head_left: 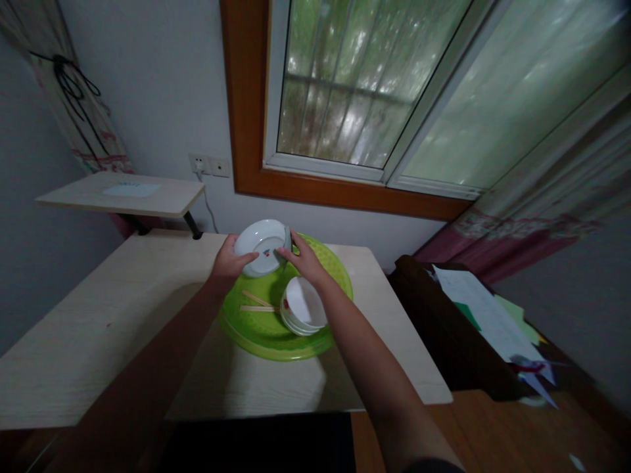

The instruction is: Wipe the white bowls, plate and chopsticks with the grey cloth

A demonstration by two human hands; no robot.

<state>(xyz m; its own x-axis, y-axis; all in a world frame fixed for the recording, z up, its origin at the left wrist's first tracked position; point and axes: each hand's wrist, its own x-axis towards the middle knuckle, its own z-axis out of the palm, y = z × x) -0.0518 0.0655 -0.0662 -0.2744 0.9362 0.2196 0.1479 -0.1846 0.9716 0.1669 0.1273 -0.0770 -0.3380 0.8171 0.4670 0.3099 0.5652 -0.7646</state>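
Observation:
My left hand (229, 260) grips the left edge of a white plate (259, 241) with a small red and blue mark, tilted up above the far part of a round green tray (261, 338). My right hand (303, 258) holds the plate's right edge, fingers curled round it. The plate may be a small stack; a second rim shows at its right side. On the tray near my right wrist sits a stack of white bowls (303, 307). A pair of wooden chopsticks (257, 303) lies on the tray left of the bowls.
The tray rests on a pale wooden table (98, 328) below a window (355, 85). A small shelf (123, 194) juts out at the left wall. At the right, a dark cabinet (434, 315) carries papers (483, 309). Curtains hang on both sides.

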